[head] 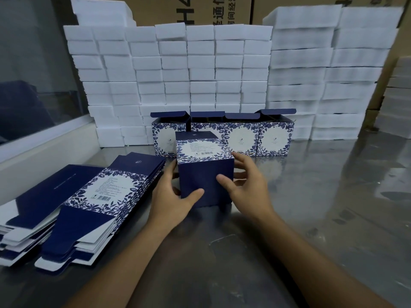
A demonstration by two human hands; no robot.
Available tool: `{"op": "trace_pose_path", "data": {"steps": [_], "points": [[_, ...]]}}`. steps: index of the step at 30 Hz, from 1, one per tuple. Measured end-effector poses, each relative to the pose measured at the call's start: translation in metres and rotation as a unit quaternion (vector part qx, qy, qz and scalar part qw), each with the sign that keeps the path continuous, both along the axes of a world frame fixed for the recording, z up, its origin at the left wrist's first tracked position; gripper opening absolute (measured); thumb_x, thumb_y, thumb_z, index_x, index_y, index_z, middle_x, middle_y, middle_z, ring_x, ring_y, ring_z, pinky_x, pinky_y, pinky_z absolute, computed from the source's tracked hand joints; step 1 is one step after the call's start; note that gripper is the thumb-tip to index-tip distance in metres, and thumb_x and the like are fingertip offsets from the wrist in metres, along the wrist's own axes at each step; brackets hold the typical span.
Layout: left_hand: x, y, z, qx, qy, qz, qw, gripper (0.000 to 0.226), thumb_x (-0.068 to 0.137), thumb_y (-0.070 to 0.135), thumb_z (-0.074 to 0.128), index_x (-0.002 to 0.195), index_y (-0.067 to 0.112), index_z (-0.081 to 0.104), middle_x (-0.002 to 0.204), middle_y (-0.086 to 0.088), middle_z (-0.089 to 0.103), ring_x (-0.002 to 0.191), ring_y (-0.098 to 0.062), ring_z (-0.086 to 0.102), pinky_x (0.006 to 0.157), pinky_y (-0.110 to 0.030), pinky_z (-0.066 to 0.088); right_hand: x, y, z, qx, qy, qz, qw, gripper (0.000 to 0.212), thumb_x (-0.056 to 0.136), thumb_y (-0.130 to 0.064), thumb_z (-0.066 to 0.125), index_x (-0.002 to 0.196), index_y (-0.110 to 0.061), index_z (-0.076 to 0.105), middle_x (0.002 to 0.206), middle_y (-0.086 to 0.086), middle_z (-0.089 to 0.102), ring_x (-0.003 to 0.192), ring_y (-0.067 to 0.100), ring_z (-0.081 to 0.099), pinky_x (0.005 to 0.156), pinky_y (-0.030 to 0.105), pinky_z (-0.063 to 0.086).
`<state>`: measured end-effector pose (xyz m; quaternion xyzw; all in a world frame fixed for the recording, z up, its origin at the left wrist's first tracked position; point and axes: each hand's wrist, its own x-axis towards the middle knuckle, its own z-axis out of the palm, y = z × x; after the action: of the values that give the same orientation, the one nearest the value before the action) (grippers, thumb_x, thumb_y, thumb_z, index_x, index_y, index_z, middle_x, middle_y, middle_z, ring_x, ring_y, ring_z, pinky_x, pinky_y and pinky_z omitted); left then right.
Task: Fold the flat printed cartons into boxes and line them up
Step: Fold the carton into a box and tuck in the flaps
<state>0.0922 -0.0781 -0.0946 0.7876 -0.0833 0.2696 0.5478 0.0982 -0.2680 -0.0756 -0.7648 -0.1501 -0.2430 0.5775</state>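
Note:
A folded navy carton (205,174) with a blue floral printed face lies on its side on the steel table (322,196), its plain navy bottom toward me. My left hand (172,196) grips its left side, thumb on the navy face. My right hand (244,185) holds the right side, thumb pressing the navy face and fingers spread along the edge. Behind it, several finished boxes (242,136) stand in a row with lids up. Two fanned stacks of flat printed cartons (95,196) lie at the left.
A wall of white foam blocks (178,74) is stacked at the back, with taller foam stacks (333,74) at the right. Brown shipping cartons (222,10) stand behind them. A glass partition (33,63) and white ledge border the left.

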Motion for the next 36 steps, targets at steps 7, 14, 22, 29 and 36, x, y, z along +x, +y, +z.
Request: {"op": "trace_pose_path", "data": {"steps": [7, 14, 22, 29, 36], "points": [[-0.001, 0.004, 0.003, 0.061, 0.028, 0.070, 0.995, 0.035, 0.070, 0.025, 0.085, 0.099, 0.038, 0.069, 0.077, 0.016, 0.070, 0.065, -0.006, 0.066, 0.065, -0.028, 0.058, 0.002, 0.001, -0.005, -0.049, 0.049, -0.026, 0.997, 0.061, 0.072, -0.027, 0.091, 0.117, -0.040, 0.051, 0.105, -0.023, 0.061, 0.082, 0.004, 0.067, 0.070, 0.032, 0.061], [-0.007, 0.002, 0.007, 0.058, -0.012, 0.139, 0.989, 0.026, 0.066, 0.031, 0.087, 0.084, 0.026, 0.069, 0.072, 0.016, 0.070, 0.064, -0.004, 0.067, 0.064, -0.035, 0.059, -0.002, 0.007, -0.006, -0.104, 0.013, -0.090, 0.990, 0.046, 0.074, -0.037, 0.087, 0.099, -0.042, 0.050, 0.091, -0.025, 0.063, 0.078, -0.001, 0.063, 0.070, 0.033, 0.058], [-0.011, -0.003, 0.011, 0.087, -0.069, 0.196, 0.974, 0.029, 0.065, 0.035, 0.088, 0.072, 0.019, 0.065, 0.059, 0.018, 0.060, 0.057, -0.001, 0.060, 0.054, -0.024, 0.048, -0.007, 0.013, -0.003, -0.127, 0.000, -0.148, 0.981, 0.037, 0.077, -0.044, 0.083, 0.089, -0.024, 0.054, 0.082, -0.013, 0.065, 0.076, 0.011, 0.062, 0.069, 0.039, 0.053], [-0.010, -0.004, 0.010, 0.106, -0.065, 0.196, 0.973, 0.032, 0.067, 0.037, 0.086, 0.078, 0.018, 0.064, 0.061, 0.014, 0.061, 0.058, -0.005, 0.060, 0.057, -0.027, 0.048, -0.008, 0.013, -0.003, -0.129, -0.020, -0.155, 0.979, 0.041, 0.077, -0.045, 0.082, 0.083, -0.030, 0.045, 0.079, -0.016, 0.056, 0.072, 0.002, 0.053, 0.063, 0.028, 0.042], [-0.013, -0.005, 0.011, 0.020, -0.079, 0.091, 0.993, 0.041, 0.075, 0.067, 0.061, 0.081, 0.027, 0.060, 0.072, 0.016, 0.067, 0.069, -0.001, 0.063, 0.064, -0.030, 0.052, -0.014, 0.016, -0.003, 0.004, 0.023, -0.066, 0.998, 0.052, 0.077, -0.079, 0.050, 0.089, -0.029, 0.055, 0.086, -0.013, 0.064, 0.078, 0.002, 0.061, 0.071, 0.032, 0.051]]}}
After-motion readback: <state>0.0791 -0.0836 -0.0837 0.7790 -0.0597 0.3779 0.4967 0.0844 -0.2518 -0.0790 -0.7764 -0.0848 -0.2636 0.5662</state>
